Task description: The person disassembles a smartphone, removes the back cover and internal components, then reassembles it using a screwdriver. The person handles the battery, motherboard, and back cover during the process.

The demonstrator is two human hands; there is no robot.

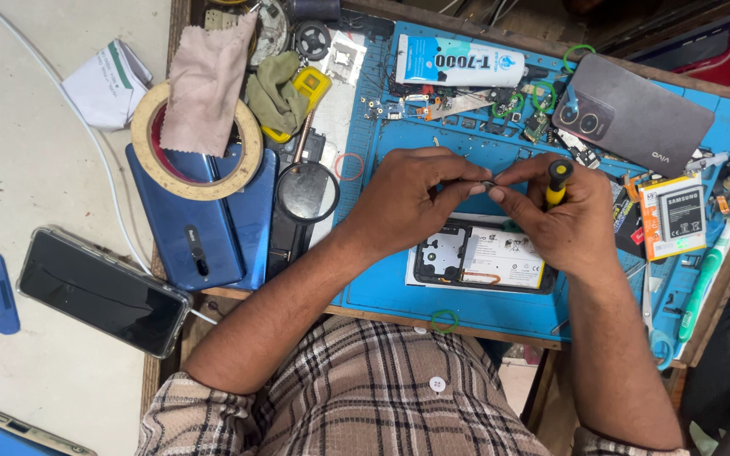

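Note:
My left hand (407, 198) and my right hand (555, 215) meet above an opened phone (476, 257) that lies on a blue work mat (399, 291). Both hands pinch a small metal part (488, 183) between their fingertips. My right hand also grips a yellow and black screwdriver (558, 179), its handle sticking up behind the fingers. The opened phone shows its battery and an orange cable; my hands hide its upper edge.
A grey phone back (635, 114) lies at the upper right, a loose battery (673, 215) beside it. A glue tube (458, 63) sits at the mat's top. To the left: magnifier (307, 190), tape roll (192, 181), blue phones (200, 228), cloths, a dark phone (99, 291).

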